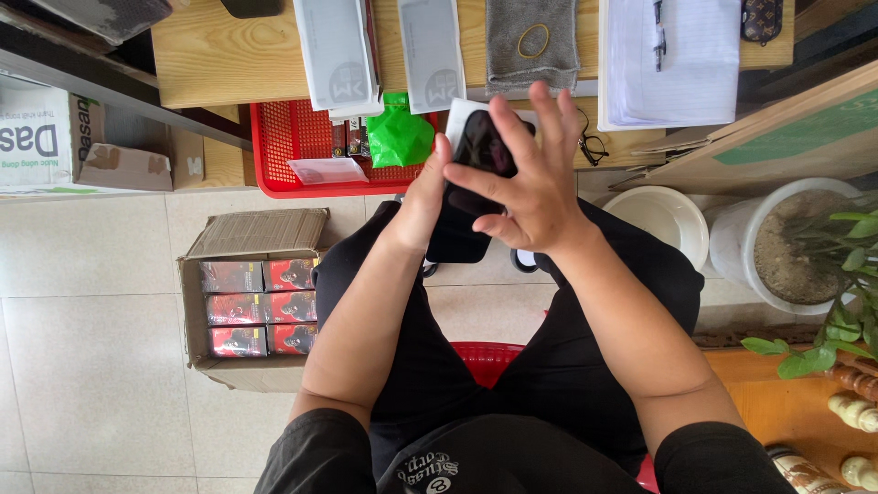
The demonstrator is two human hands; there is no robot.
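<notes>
My left hand grips a black smartphone by its left edge, holding it upright over my lap. My right hand lies across the phone's dark glossy face, fingers spread and pressing on it. A white strip shows behind the phone's top left corner. I sit on a red stool in black clothes.
A red basket with a green bag and a pink slip sits ahead under a wooden table. An open cardboard box of several red packs stands on the floor at left. A white bowl and a potted plant are at right.
</notes>
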